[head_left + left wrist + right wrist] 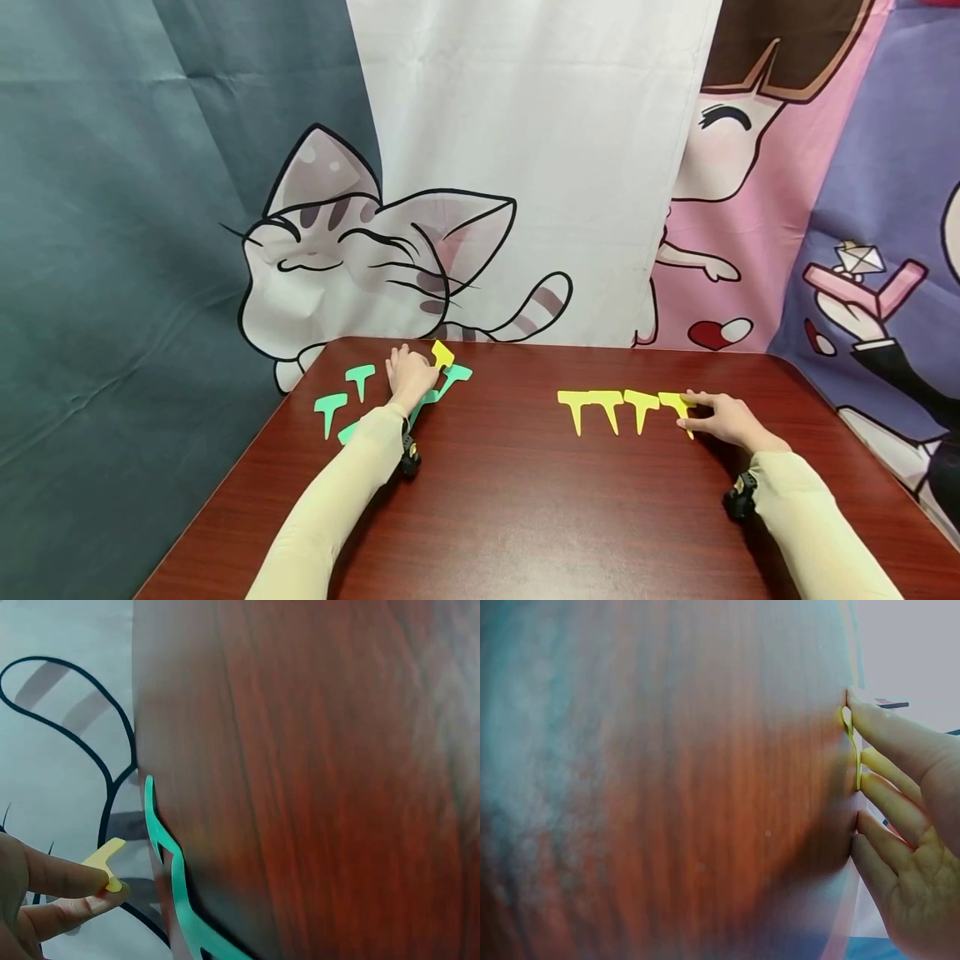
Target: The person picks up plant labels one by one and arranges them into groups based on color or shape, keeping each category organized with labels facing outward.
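Observation:
My left hand (411,377) pinches a yellow T-shaped plant label (443,355) between thumb and finger, above the far left of the table. In the left wrist view, part of this label (105,864) sticks out past the fingertips. Green T-shaped labels (454,377) lie beneath and beside that hand, some partly hidden by the hand and sleeve. On the right, my right hand (723,419) touches the rightmost yellow label (675,403) of a row, its thumb and fingers spread and fairly straight. The right wrist view shows this label (857,761) edge-on at the fingertips.
Several more yellow labels (606,400) lie side by side left of my right hand, stems toward me. Two separate green labels (330,407) lie near the left table edge. Behind the brown table (540,517) hangs a printed cloth (540,167). Each wrist carries a small black camera.

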`<state>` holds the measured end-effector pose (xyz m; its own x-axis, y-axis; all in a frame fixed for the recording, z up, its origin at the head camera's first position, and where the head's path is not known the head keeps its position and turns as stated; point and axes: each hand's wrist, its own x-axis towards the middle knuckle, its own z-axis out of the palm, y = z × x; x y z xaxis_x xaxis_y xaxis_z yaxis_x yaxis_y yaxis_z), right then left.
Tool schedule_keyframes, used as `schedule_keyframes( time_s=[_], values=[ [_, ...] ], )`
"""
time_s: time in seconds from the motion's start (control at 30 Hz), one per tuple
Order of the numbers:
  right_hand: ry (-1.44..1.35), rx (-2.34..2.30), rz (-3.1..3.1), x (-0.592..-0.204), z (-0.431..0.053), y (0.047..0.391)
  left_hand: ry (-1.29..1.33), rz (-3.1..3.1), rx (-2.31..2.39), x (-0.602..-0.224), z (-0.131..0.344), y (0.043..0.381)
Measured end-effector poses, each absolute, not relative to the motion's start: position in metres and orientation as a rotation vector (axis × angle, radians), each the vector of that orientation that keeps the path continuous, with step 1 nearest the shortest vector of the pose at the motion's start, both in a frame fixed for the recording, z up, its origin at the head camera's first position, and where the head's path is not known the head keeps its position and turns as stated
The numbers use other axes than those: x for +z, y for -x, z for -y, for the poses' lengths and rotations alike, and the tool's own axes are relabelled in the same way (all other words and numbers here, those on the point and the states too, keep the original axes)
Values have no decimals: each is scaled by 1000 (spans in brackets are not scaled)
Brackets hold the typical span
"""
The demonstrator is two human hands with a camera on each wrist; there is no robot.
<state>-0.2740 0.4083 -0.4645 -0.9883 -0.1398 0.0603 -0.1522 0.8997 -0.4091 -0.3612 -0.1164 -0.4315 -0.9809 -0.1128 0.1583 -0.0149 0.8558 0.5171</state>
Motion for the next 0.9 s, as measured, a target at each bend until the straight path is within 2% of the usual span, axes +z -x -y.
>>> schedule_keyframes(
  time_s=[0.9],
  values=[
    [-254,633,3021,-464,-409,273,79,2913,-738,-442,59,345]
  ],
)
